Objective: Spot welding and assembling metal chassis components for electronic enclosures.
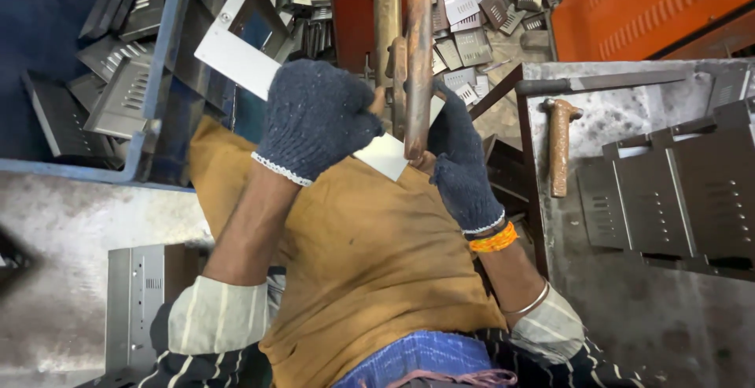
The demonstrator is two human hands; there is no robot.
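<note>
A white metal plate (244, 62) is grasped by the left hand (314, 117), whose gloved grip is clenched over the plate's middle. The right hand (460, 160), also in a dark knit glove, is pressed against the plate's lower corner beside a rusty upright lever (418, 58); whether its grip is closed on the plate or only rests on it cannot be told. The plate is held tilted above an ochre apron (370, 254) that is spread over the lap, with its upper end reaching toward a blue bin (161, 66). Grey louvred parts (126, 97) are stacked in that bin. Beyond the lever, a heap of small punched pieces (472, 18) lies on the floor. On the table (629, 317) at the right, a wooden-handled hammer (559, 148) lies near the left edge, a long file (598, 83) along the far edge, and dark perforated panels (676, 191) toward the right edge.
</note>
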